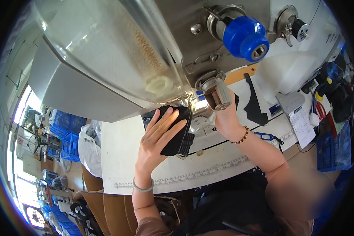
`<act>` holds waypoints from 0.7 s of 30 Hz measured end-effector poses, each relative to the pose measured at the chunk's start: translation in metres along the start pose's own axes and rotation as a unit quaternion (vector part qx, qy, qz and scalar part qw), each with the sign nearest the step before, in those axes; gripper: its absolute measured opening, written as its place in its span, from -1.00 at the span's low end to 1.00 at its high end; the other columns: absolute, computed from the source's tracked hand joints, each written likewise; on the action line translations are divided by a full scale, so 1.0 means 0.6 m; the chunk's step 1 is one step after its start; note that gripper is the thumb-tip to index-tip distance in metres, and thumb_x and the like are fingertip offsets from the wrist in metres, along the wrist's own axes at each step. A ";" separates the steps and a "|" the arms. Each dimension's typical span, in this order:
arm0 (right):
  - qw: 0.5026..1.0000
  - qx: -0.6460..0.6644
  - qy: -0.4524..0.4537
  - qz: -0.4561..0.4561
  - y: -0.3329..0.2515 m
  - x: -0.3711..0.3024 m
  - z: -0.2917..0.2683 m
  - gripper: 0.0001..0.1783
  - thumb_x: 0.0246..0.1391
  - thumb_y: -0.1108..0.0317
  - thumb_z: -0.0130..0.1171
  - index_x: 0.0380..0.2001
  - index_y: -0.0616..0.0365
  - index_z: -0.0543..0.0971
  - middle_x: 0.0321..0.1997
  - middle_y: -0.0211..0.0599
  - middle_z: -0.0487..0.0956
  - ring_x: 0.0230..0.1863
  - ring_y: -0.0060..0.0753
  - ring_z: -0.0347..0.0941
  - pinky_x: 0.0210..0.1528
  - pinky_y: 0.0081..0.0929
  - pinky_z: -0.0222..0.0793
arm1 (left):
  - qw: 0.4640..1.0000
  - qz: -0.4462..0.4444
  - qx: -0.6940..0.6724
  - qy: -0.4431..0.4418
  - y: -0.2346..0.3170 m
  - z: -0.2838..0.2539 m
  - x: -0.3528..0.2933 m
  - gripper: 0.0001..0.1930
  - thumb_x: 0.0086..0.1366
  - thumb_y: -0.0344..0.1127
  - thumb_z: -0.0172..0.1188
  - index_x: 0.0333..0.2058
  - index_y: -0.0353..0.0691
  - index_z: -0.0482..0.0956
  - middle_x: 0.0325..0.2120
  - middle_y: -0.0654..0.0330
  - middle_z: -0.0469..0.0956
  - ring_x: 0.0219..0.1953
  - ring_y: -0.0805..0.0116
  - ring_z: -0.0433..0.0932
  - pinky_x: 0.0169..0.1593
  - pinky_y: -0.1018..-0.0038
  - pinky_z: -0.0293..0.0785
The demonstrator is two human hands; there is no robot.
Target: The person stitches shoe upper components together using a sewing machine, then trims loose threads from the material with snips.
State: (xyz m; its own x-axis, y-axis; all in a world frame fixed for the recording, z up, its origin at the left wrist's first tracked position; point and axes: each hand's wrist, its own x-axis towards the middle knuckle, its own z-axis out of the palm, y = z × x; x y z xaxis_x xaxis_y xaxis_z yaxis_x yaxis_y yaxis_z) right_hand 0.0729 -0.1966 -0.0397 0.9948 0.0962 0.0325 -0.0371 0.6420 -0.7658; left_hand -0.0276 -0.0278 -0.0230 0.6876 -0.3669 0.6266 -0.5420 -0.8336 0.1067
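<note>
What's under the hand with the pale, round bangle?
Under the left hand is a black, flat-looking piece of material, its right part showing. Whatever the hand and piece cover can't be seen.

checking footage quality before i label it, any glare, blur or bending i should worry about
Head view: the windows at left are blown out; head view: lamp light warms the left hand, while the black piece under it shows little detail; head view: the ruler bows with the fisheye; head view: a round patch at lower right is blurred.
</note>
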 end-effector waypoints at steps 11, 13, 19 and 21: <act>0.972 -0.187 -0.133 -0.048 0.000 0.021 -0.036 -0.81 0.22 0.29 0.09 -0.25 0.20 0.52 -0.39 -0.54 0.43 -0.41 -0.76 0.24 -0.36 -0.70 0.18 | 0.998 -0.043 -0.042 0.029 0.011 0.015 0.001 -0.42 -0.14 -0.61 0.29 -0.02 -0.24 0.57 0.03 0.05 0.52 0.18 0.08 0.41 0.27 0.12 0.27; 0.965 -0.194 -0.155 -0.085 0.007 0.021 -0.045 -0.79 0.24 0.29 0.07 -0.20 0.21 0.52 -0.35 -0.51 0.45 -0.41 -0.74 0.26 -0.33 -0.68 0.21 | 0.998 -0.050 -0.038 0.026 0.019 0.017 -0.002 -0.37 -0.15 -0.66 0.26 0.03 -0.24 0.53 0.08 0.05 0.48 0.21 0.06 0.37 0.29 0.11 0.25; 0.931 -0.276 -0.122 -0.207 0.004 -0.048 -0.078 -0.75 0.25 0.26 0.06 -0.20 0.25 0.52 -0.38 -0.45 0.50 -0.37 -0.67 0.31 -0.29 -0.64 0.25 | 0.995 -0.091 0.049 -0.012 0.075 0.024 -0.005 -0.18 -0.20 -0.78 0.10 0.19 -0.30 0.34 0.22 -0.01 0.30 0.30 0.02 0.21 0.33 0.08 0.16; 0.931 -0.307 -0.197 -0.003 -0.009 -0.078 -0.096 -0.76 0.24 0.29 0.06 -0.18 0.27 0.50 -0.33 -0.44 0.52 -0.34 -0.68 0.32 -0.29 -0.64 0.25 | 0.990 -0.113 0.076 -0.027 0.097 0.033 -0.003 -0.15 -0.19 -0.76 0.07 0.24 -0.37 0.24 0.23 -0.12 0.23 0.32 -0.05 0.17 0.34 0.08 0.13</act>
State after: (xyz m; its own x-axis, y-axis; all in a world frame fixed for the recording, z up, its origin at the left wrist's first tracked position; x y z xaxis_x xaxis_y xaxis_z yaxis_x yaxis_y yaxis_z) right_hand 0.0320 -0.2487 -0.0740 0.8785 0.4433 0.1779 0.1493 0.0989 -0.9838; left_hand -0.0509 -0.0837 -0.0334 0.8098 -0.1828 0.5576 -0.2962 -0.9476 0.1195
